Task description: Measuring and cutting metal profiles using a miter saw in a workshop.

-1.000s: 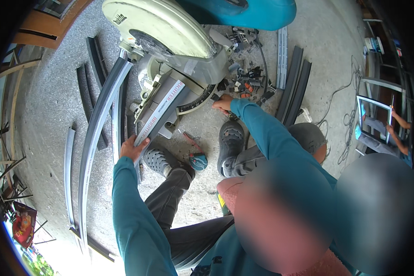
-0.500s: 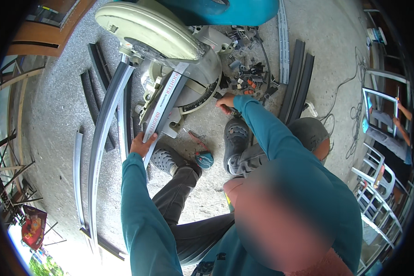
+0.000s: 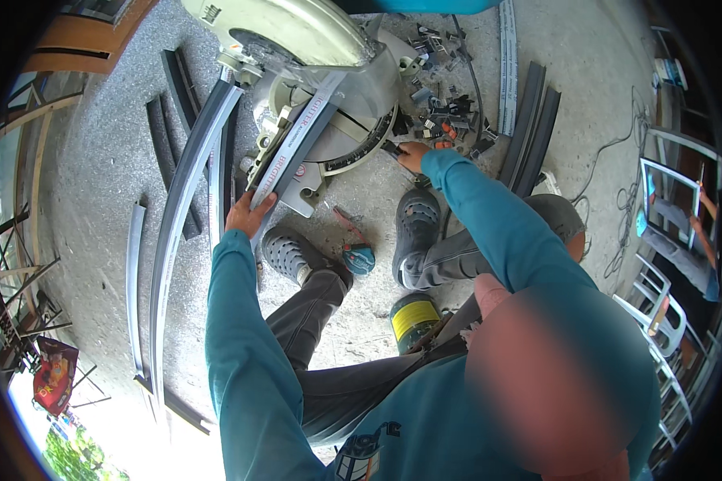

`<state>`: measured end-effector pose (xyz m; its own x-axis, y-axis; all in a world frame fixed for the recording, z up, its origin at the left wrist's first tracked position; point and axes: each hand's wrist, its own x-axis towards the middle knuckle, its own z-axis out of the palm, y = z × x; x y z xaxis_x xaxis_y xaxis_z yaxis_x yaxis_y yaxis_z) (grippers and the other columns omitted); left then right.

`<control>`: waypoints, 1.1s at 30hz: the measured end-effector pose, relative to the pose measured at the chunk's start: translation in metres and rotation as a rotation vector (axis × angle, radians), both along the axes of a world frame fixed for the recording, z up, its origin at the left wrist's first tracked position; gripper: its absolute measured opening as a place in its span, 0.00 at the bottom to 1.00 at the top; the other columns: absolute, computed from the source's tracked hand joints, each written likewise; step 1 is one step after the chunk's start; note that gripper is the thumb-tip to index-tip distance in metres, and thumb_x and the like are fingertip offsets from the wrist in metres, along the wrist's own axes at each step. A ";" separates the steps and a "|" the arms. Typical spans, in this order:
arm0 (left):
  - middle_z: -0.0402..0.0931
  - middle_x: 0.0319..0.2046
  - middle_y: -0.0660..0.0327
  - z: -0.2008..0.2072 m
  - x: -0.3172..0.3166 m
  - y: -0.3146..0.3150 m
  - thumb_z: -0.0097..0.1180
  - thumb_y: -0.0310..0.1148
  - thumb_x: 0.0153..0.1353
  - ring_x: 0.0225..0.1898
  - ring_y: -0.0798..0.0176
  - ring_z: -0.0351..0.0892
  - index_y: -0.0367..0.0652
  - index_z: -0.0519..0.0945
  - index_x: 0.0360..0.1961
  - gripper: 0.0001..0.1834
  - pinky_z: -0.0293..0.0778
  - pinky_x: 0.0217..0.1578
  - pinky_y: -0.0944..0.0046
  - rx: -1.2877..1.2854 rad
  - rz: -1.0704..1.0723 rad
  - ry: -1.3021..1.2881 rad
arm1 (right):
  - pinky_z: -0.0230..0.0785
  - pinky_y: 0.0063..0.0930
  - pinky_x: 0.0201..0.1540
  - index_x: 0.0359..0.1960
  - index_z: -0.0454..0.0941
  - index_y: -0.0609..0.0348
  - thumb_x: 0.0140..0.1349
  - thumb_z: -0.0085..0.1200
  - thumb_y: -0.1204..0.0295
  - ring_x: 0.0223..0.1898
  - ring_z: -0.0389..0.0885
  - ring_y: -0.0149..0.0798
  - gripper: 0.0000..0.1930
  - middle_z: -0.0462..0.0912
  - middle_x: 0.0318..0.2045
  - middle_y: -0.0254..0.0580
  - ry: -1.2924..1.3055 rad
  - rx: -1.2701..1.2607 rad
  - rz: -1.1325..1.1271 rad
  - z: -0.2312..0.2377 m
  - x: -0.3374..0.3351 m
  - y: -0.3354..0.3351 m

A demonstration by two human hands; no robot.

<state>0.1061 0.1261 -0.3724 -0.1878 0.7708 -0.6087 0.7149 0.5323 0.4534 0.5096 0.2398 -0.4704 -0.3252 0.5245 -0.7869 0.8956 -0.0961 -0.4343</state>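
A printed aluminium profile (image 3: 298, 143) lies slantwise on the miter saw (image 3: 285, 36), its far end under the saw's guard. My left hand (image 3: 251, 213) grips its near end, thumb on top and fingers round the side. My right hand (image 3: 413, 156) is closed around a short dark handle (image 3: 391, 149) at the rim of the saw's round base. Part of that handle is hidden by my fingers. Between my shoes, a blue-and-black tape measure (image 3: 359, 258) rests on the concrete beside a red-handled tool (image 3: 347, 220).
Long profiles (image 3: 183, 172) lie left of the saw; dark ones (image 3: 529, 132) lie to the right. Small offcuts (image 3: 449, 108) litter the floor beside the base. A dark canister with a yellow band (image 3: 415, 319) stands near my legs. Cables (image 3: 618, 200) and a white chair (image 3: 658, 321) are farther right.
My left hand and the profile have slid a little away from me, farther under the saw's guard. My right hand stays at the base's handle. The view has shifted slightly, uncovering the canister.
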 end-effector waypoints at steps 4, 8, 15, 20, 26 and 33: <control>0.74 0.47 0.41 -0.013 -0.013 0.000 0.56 0.65 0.47 0.51 0.41 0.73 0.38 0.66 0.58 0.47 0.66 0.52 0.52 0.077 0.020 0.026 | 0.67 0.43 0.49 0.45 0.73 0.65 0.57 0.50 0.58 0.45 0.76 0.56 0.23 0.77 0.43 0.57 -0.009 0.300 0.234 0.011 -0.008 0.004; 0.71 0.51 0.42 -0.010 -0.008 0.007 0.58 0.61 0.48 0.53 0.41 0.71 0.46 0.59 0.63 0.47 0.65 0.54 0.54 0.108 -0.021 0.010 | 0.68 0.44 0.48 0.46 0.73 0.65 0.51 0.55 0.56 0.45 0.76 0.55 0.26 0.77 0.43 0.57 -0.122 0.259 0.258 0.039 -0.019 0.004; 0.73 0.50 0.43 -0.014 -0.016 0.007 0.64 0.51 0.47 0.54 0.46 0.72 0.46 0.60 0.63 0.45 0.65 0.55 0.58 0.097 0.055 -0.090 | 0.70 0.40 0.47 0.47 0.73 0.64 0.49 0.56 0.53 0.48 0.76 0.49 0.29 0.78 0.44 0.56 -0.220 0.273 0.166 0.028 -0.032 -0.007; 0.73 0.50 0.45 -0.022 -0.007 0.010 0.66 0.48 0.46 0.55 0.50 0.71 0.48 0.60 0.64 0.45 0.65 0.56 0.59 0.214 0.095 -0.166 | 0.69 0.37 0.47 0.51 0.72 0.57 0.58 0.47 0.52 0.56 0.68 0.43 0.25 0.69 0.56 0.50 0.316 -0.275 -0.758 -0.015 -0.018 -0.022; 0.73 0.51 0.49 -0.016 0.004 0.024 0.68 0.45 0.46 0.55 0.55 0.71 0.52 0.60 0.64 0.45 0.65 0.56 0.62 0.136 0.096 -0.265 | 0.66 0.30 0.34 0.41 0.74 0.61 0.61 0.44 0.53 0.29 0.73 0.36 0.22 0.77 0.32 0.43 0.149 0.517 0.076 -0.067 0.002 -0.036; 0.73 0.51 0.50 -0.024 -0.012 0.009 0.68 0.46 0.46 0.56 0.55 0.71 0.50 0.61 0.64 0.44 0.65 0.56 0.62 0.173 0.110 -0.244 | 0.70 0.38 0.34 0.39 0.70 0.62 0.57 0.49 0.76 0.32 0.75 0.51 0.08 0.75 0.33 0.55 0.226 0.547 -0.414 -0.066 -0.174 -0.155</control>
